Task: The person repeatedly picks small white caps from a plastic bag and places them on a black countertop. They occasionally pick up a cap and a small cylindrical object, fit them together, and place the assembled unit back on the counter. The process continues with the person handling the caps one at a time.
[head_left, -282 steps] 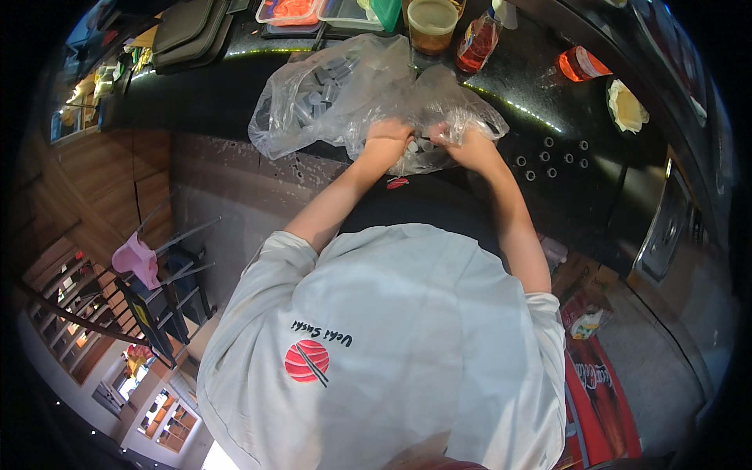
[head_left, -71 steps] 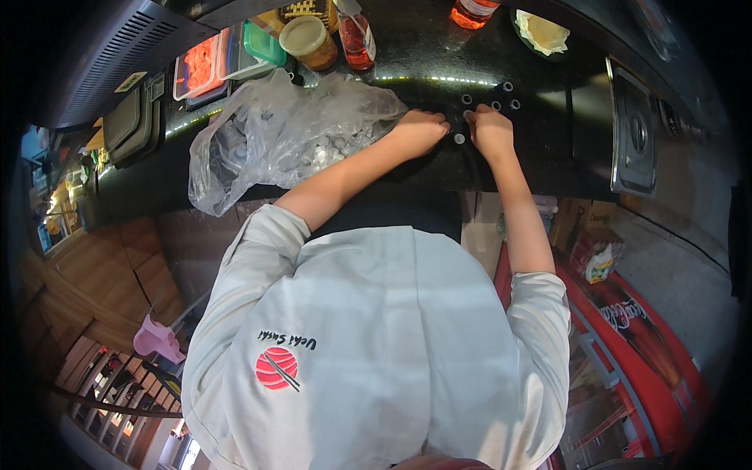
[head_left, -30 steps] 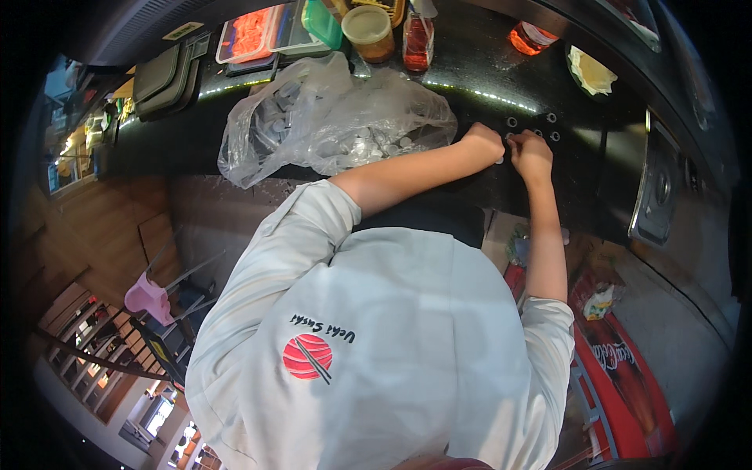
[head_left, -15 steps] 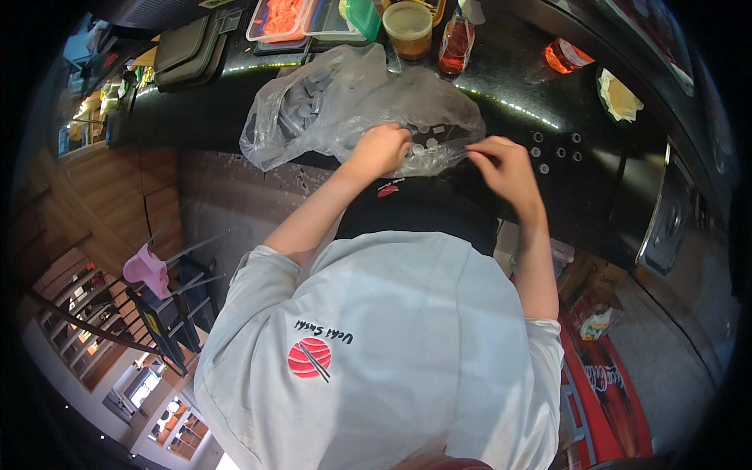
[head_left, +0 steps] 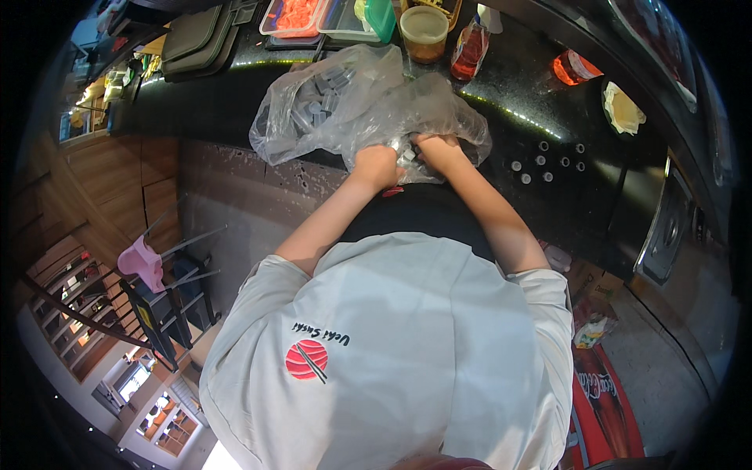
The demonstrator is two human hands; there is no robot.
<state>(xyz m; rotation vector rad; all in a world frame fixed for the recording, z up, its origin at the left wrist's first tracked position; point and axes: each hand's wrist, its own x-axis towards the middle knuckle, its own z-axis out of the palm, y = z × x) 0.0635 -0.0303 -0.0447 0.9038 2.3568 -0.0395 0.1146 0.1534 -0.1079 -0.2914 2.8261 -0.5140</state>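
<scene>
A large clear plastic bag (head_left: pixel 294 129) lies on the near edge of the dark counter. It holds many small clear and whitish pieces; some look like little cylindrical containers. My left hand (head_left: pixel 377 167) is closed on the bag's near edge, beside its opening. Just right of it, my right hand (head_left: pixel 440 151) reaches into the opening, its fingers hidden by the bag and the pieces. One white piece (head_left: pixel 408 155) shows between my hands. To the right of the bag, several small round cap-like pieces (head_left: pixel 540 160) stand apart from one another on the counter.
Along the back stand a tub of orange food (head_left: pixel 296 14), a green-edged container (head_left: pixel 382 19), a round tub (head_left: pixel 424 35) and a bottle of red liquid (head_left: pixel 470 51). Farther right are another red bottle (head_left: pixel 576 68) and a paper-lined bowl (head_left: pixel 623 108). Dark trays (head_left: pixel 192 39) sit back left.
My right hand has moved left from the bag's right side into its opening. More small round pieces now stand on the counter at the right. My left hand has dropped slightly nearer.
</scene>
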